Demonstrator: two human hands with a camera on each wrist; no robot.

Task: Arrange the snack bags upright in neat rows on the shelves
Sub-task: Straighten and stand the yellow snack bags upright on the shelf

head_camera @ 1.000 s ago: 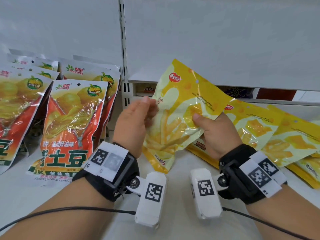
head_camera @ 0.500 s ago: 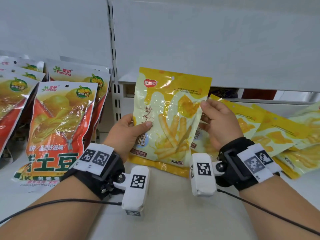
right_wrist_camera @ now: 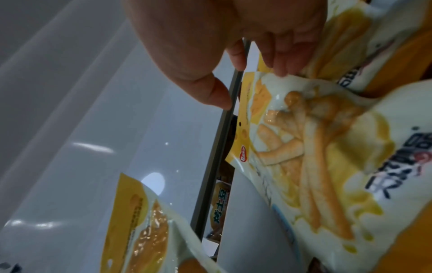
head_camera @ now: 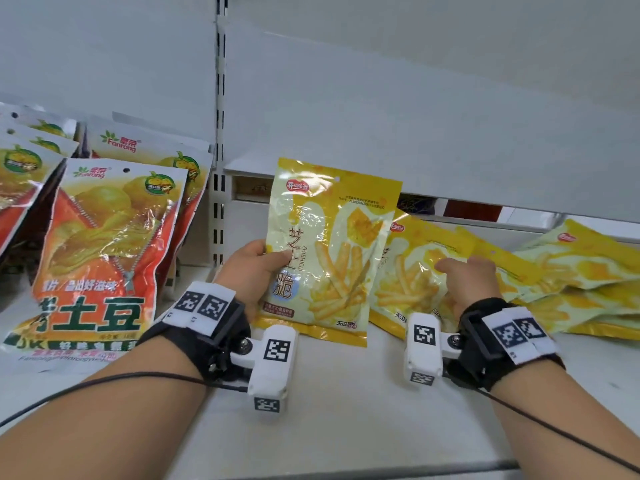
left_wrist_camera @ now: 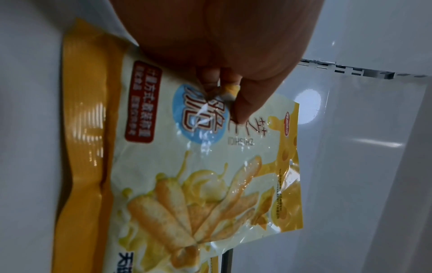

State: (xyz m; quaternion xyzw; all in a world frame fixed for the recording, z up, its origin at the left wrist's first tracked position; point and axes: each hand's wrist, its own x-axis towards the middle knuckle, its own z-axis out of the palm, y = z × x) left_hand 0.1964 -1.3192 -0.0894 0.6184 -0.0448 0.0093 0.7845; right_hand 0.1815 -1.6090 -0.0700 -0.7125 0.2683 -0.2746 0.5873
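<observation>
While our left hand [head_camera: 258,271] pinches the left edge of a yellow fries bag [head_camera: 329,251] — thumb across the printed front, fingers curled behind — the bag stands upright on the white shelf [head_camera: 346,393], just right of the red-and-orange potato bags [head_camera: 104,244] leaning in rows. To its right, our right hand [head_camera: 467,282] rests on the nearest bag of the toppled yellow pile [head_camera: 571,271]; its fingers, only slightly bent, touch the wrapper without clearly gripping it — the wrist view shows fingertips [right_wrist_camera: 280,70] on the bag's edge and the thumb free.
</observation>
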